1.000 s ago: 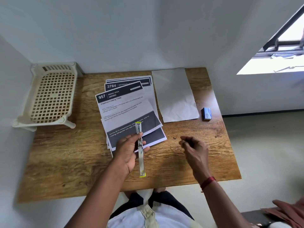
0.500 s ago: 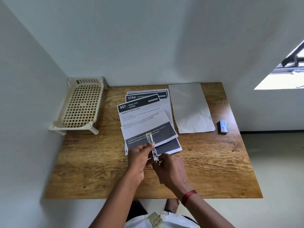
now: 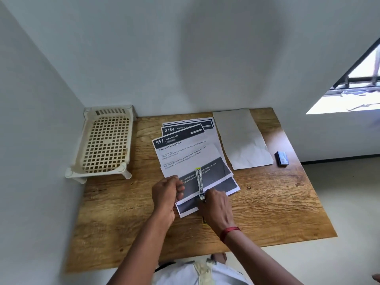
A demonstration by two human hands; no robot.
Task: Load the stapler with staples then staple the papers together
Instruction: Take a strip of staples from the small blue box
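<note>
Shirt: a pale shirt front (image 3: 197,274) shows at the very bottom edge, right under the camera.
Wristband: a red band (image 3: 229,231) circles the right wrist.
Right hand: the right hand (image 3: 218,208) has its fingers curled round the near end of the stapler and grips it there.
Left hand: the left hand (image 3: 167,194) sits just left of the stapler, apart from it, over the near left edge of the sheets. Its fingers are curled in, but from here I cannot tell whether they pinch anything.
Stapler: the slim metal stapler (image 3: 199,182) points away from the person, its yellow tip at the far end. It is over the dark band of the top sheet.
Papers: the printed papers (image 3: 185,153) lie fanned in a loose stack mid-table, with "957 DINING AREA" on top and "3784" peeking out behind.
Table: a wooden table (image 3: 127,212) pushed into a corner of white walls.
Blank sheet: a plain creased sheet (image 3: 242,140) lies just right of the stack.
Box: a small blue box (image 3: 282,159) sits right of that sheet, near the table's edge.
Rack: a cream lattice rack (image 3: 107,142) stands in the far left corner.
Window: a bright window (image 3: 353,95) is off to the right.
</note>
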